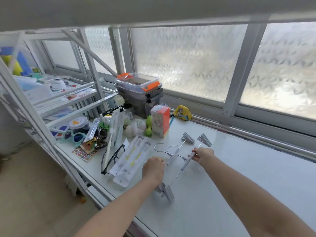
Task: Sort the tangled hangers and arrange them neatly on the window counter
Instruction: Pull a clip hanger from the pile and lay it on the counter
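Two grey clip hangers lie side by side mid-surface, hooks toward 10 o'clock, clips at 1 and 6. Right hand – grip closed, fingers pinching the bar of the right-side hanger nr its upper end. Left hand w/ fingers curled down at the other hanger's bar – can't tell if it actually holds it. Packaged toothbrushes & black glasses at 9 o'clock, orange-white box at 12.
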